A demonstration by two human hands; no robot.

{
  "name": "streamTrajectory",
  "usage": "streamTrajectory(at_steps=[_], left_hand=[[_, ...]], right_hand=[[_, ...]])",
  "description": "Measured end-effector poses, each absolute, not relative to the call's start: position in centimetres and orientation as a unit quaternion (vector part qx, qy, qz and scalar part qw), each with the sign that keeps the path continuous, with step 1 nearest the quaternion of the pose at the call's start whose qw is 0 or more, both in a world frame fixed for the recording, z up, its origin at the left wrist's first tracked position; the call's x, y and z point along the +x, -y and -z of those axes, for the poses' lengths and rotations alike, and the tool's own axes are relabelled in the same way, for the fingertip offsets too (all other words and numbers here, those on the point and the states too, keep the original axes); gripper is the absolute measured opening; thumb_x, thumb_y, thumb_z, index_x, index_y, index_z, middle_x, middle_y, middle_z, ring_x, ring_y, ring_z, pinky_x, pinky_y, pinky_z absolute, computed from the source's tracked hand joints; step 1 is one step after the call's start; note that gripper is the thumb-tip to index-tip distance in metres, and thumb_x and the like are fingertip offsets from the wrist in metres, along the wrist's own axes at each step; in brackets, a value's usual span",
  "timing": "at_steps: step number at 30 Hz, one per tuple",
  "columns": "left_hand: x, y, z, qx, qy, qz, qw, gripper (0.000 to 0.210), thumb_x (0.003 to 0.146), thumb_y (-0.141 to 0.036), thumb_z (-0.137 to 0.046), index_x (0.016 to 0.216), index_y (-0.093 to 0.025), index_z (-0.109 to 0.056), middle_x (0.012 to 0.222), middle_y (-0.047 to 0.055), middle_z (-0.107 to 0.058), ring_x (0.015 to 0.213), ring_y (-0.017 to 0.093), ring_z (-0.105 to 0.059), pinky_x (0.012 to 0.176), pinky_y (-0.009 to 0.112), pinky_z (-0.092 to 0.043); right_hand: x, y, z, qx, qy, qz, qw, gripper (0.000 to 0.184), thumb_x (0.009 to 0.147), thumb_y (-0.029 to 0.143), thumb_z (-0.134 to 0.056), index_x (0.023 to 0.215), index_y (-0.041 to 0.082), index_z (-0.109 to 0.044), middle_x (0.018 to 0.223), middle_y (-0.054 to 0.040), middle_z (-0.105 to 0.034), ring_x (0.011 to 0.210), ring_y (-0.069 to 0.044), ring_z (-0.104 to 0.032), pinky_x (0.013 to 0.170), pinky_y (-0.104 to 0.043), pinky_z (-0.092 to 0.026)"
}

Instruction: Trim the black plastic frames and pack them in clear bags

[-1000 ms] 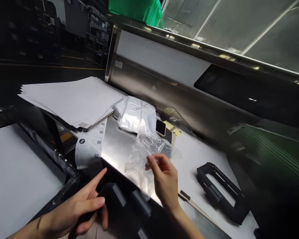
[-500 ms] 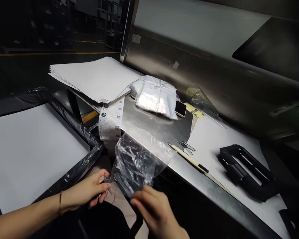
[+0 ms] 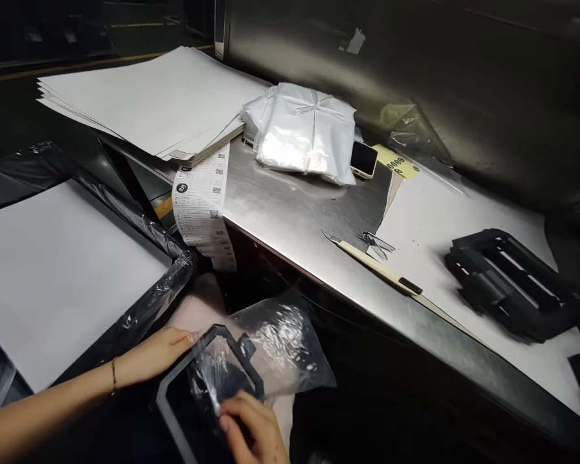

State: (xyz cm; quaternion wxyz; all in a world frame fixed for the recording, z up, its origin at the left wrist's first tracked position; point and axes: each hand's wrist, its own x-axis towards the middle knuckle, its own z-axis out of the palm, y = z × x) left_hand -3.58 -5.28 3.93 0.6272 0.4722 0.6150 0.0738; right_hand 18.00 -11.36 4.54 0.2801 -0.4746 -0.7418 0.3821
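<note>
Just in front of the metal bench [image 3: 294, 206], below its front edge, the person's two hands work apart on one item. The left hand [image 3: 167, 354] pinches the edge of a clear bag [image 3: 287, 338], apparently to keep its mouth spread around a black frame [image 3: 174, 426] that lies partly inside. The right hand [image 3: 254, 428] curls against bag and frame lower down, perhaps to steady them; whether it grips one or both cannot be told.

Left of the bench stands a container lined with black plastic [image 3: 159, 290], with a white sheet [image 3: 62, 277] in it, probably as a protective layer. Along the bench's front edge lies a craft knife [image 3: 374, 265], with snips [image 3: 379, 245] just behind, likely for easy reach. On the bench's right part, more black frames [image 3: 507, 287] rest on white paper [image 3: 425, 225], perhaps against scratches. Farther back on the bench sits a tied bundle of bags [image 3: 314, 132]; at its far left end, stacked sheets [image 3: 149, 100] overhang.
</note>
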Motion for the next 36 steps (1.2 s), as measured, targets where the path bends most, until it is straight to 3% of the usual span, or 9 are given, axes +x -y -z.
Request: streamTrajectory(at_steps=[6, 9, 15, 18, 20, 23, 25, 27, 36], left_hand=[[-3.8, 4.4, -5.6, 0.535, -0.648, 0.035, 0.541, 0.055, 0.087, -0.055, -0.028, 0.052, -0.018, -0.049, 0.044, -0.005, -0.037, 0.045, 0.013, -0.041, 0.054, 0.027, -0.032], [-3.4, 3.8, -7.8, 0.574, -0.654, 0.055, 0.49, 0.06, 0.087, -0.054, -0.02, 0.051, -0.018, -0.051, 0.048, -0.002, -0.043, 0.05, 0.015, -0.047, 0.059, 0.028, -0.033], [-3.2, 2.9, -11.3, 0.649, -0.669, 0.072, 0.355, 0.046, 0.09, -0.043, -0.018, 0.057, -0.019, -0.039, 0.058, -0.001, -0.05, 0.053, 0.015, -0.044, 0.057, 0.03, -0.022], [-3.5, 2.9, -11.7, 0.662, -0.679, 0.088, 0.304, 0.043, 0.09, -0.039, -0.02, 0.058, -0.019, -0.042, 0.06, 0.001, -0.055, 0.056, 0.018, -0.049, 0.058, 0.03, -0.022], [-3.7, 2.7, -11.6, 0.666, -0.687, 0.092, 0.277, 0.042, 0.09, -0.037, -0.022, 0.066, -0.02, -0.052, 0.064, 0.002, -0.06, 0.059, 0.022, -0.055, 0.058, 0.031, -0.023], [-3.8, 2.0, -11.2, 0.663, -0.701, 0.089, 0.247, 0.044, 0.089, -0.034, -0.022, 0.105, -0.016, -0.058, 0.069, 0.007, -0.064, 0.064, 0.027, -0.059, 0.059, 0.033, -0.026], [-3.7, 1.4, -10.7, 0.662, -0.702, 0.085, 0.248, 0.048, 0.088, -0.029, -0.021, 0.125, -0.012, -0.047, 0.072, 0.009, -0.065, 0.066, 0.029, -0.06, 0.059, 0.034, -0.029], [-3.7, 0.8, -10.1, 0.662, -0.697, 0.079, 0.264, 0.05, 0.088, -0.025, -0.019, 0.13, -0.011, -0.041, 0.072, 0.009, -0.064, 0.066, 0.028, -0.06, 0.06, 0.035, -0.031], [-3.9, 0.5, -11.2, 0.595, -0.681, 0.004, 0.427, 0.037, 0.087, -0.028, -0.028, 0.119, -0.021, -0.046, 0.076, 0.003, -0.058, 0.07, 0.021, -0.055, 0.067, 0.032, -0.033]], right_hand=[[20.1, 5.7, -5.6, -0.517, 0.695, -0.4, 0.301, 0.019, 0.09, 0.026, -0.047, 0.078, 0.019, -0.061, 0.067, 0.0003, -0.061, 0.06, -0.011, -0.058, 0.053, -0.017, -0.045], [20.8, 3.5, -7.1, -0.495, 0.702, -0.405, 0.313, 0.018, 0.089, 0.022, -0.046, 0.077, 0.018, -0.06, 0.066, 0.0006, -0.055, 0.058, -0.01, -0.054, 0.053, -0.018, -0.042], [21.0, 0.9, -9.2, -0.446, 0.724, -0.391, 0.352, 0.014, 0.089, 0.015, -0.045, 0.085, 0.018, -0.058, 0.07, -0.0003, -0.053, 0.061, -0.009, -0.052, 0.055, -0.019, -0.041], [20.9, 0.0, -9.0, -0.434, 0.733, -0.381, 0.36, 0.013, 0.088, 0.012, -0.046, 0.087, 0.017, -0.058, 0.072, -0.001, -0.053, 0.063, -0.01, -0.053, 0.056, -0.02, -0.041], [20.6, -0.6, -8.7, -0.428, 0.739, -0.374, 0.361, 0.013, 0.088, 0.011, -0.047, 0.089, 0.017, -0.058, 0.074, -0.0016, -0.054, 0.065, -0.01, -0.053, 0.058, -0.02, -0.042], [20.1, -1.4, -8.0, -0.427, 0.747, -0.366, 0.355, 0.013, 0.088, 0.011, -0.046, 0.091, 0.016, -0.058, 0.076, -0.0021, -0.054, 0.066, -0.01, -0.054, 0.06, -0.021, -0.042], [19.8, -1.9, -7.5, -0.431, 0.75, -0.361, 0.349, 0.014, 0.089, 0.012, -0.045, 0.091, 0.016, -0.059, 0.075, -0.0022, -0.053, 0.066, -0.011, -0.053, 0.059, -0.022, -0.042], [19.6, -2.5, -6.8, -0.435, 0.752, -0.357, 0.344, 0.015, 0.09, 0.014, -0.044, 0.091, 0.015, -0.059, 0.074, -0.002, -0.053, 0.065, -0.011, -0.053, 0.058, -0.023, -0.042], [19.5, -3.6, -5.8, -0.459, 0.739, -0.358, 0.339, 0.014, 0.09, 0.018, -0.044, 0.088, 0.016, -0.057, 0.074, -0.0024, -0.056, 0.067, -0.013, -0.053, 0.06, -0.026, -0.042]])
